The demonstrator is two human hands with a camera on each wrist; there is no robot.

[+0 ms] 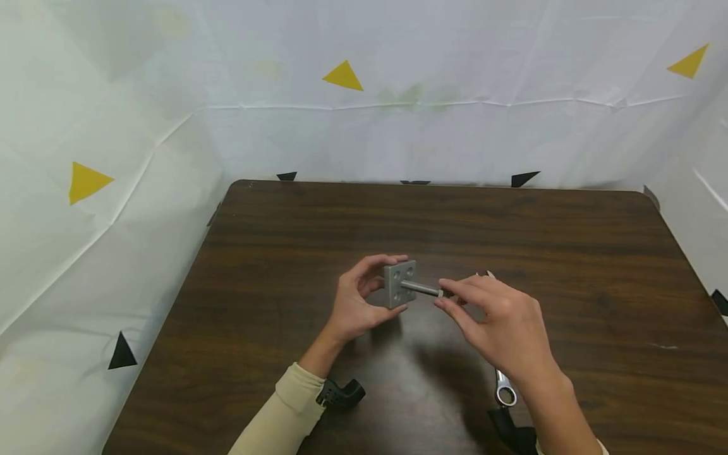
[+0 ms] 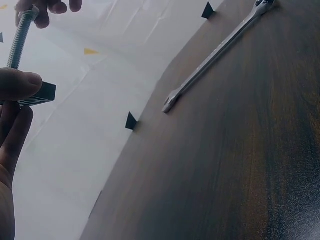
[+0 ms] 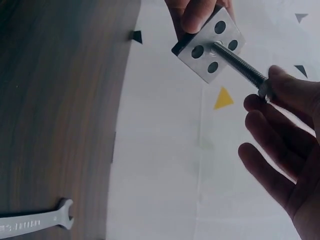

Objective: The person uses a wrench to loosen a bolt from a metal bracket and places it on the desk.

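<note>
My left hand [image 1: 370,289] grips a square grey metal plate [image 1: 400,284] with several round holes, held on edge above the table. A threaded bolt [image 1: 422,289] sticks out of the plate's middle hole toward the right. My right hand [image 1: 442,294] pinches the bolt's free end between thumb and fingertips. In the right wrist view the plate [image 3: 210,45] faces the camera, with the bolt [image 3: 240,62] running down to my right hand's fingertips [image 3: 257,105]. The left wrist view shows the plate's edge [image 2: 42,94] under my left thumb and the bolt [image 2: 20,42] rising from it.
A silver combination wrench [image 1: 505,393] lies on the dark wooden table [image 1: 284,253], mostly hidden beneath my right forearm; it shows fully in the left wrist view [image 2: 220,50]. White sheeting with yellow and black triangles walls the table on three sides.
</note>
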